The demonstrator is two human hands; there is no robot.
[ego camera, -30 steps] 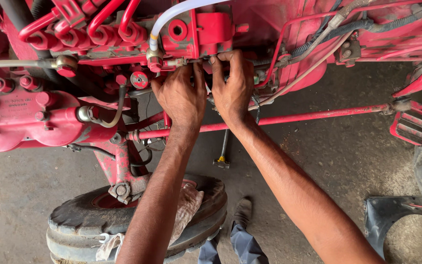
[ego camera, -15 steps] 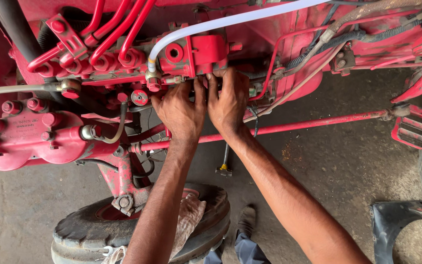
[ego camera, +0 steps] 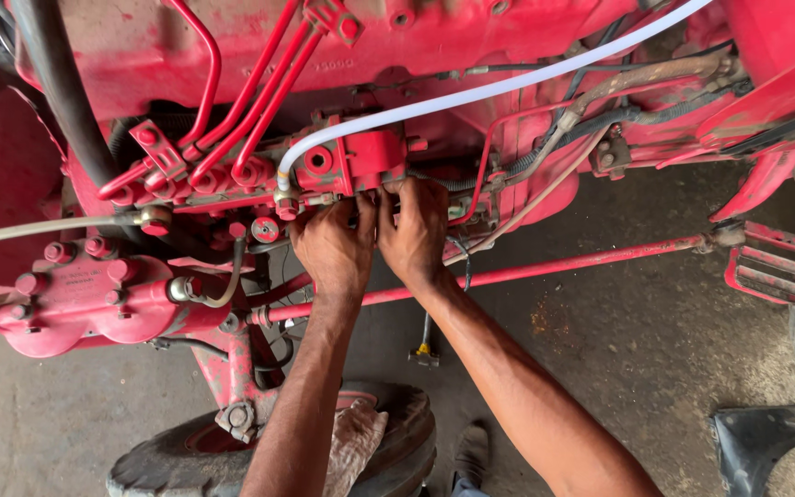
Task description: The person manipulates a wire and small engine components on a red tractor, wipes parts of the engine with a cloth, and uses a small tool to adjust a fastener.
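Head view: two hands at one red pump [ego camera: 347, 166] on the engine [ego camera: 508, 55]. Left hand [ego camera: 333, 247] and right hand [ego camera: 413, 230] touch side by side beneath the pump's housing — fingers [ego camera: 365, 204] curled up against its underside; whether they clamp anything, cannot tell. Three red pipes [ego camera: 259, 101] rise from the pump; one white hose [ego camera: 508, 87] runs right. One tyre [ego camera: 397, 451] with a rag [ego camera: 356, 442] lies below. Against half a second ago: hands unmoved on the pump — the camera's framing has shifted slightly.
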